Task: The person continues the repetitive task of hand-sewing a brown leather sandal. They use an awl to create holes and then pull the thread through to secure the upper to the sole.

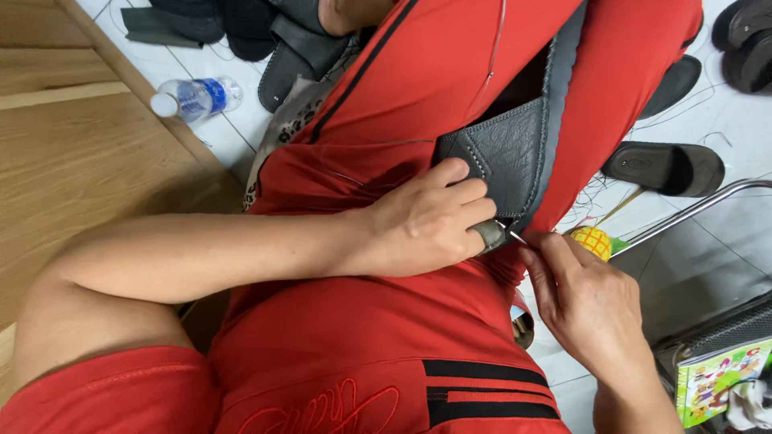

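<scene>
My left hand pinched the grey leather piece; my right hand gripped a needle. Stitching lined one edge; seam unfinished, I judged.

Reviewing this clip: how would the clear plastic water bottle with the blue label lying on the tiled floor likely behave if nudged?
The clear plastic water bottle with the blue label lies on its side on the white tiled floor, so it would probably roll easily. It looks small and thin-walled, so likely light and somewhat squashy. Its smooth surface may slip on the glossy tiles.
</scene>
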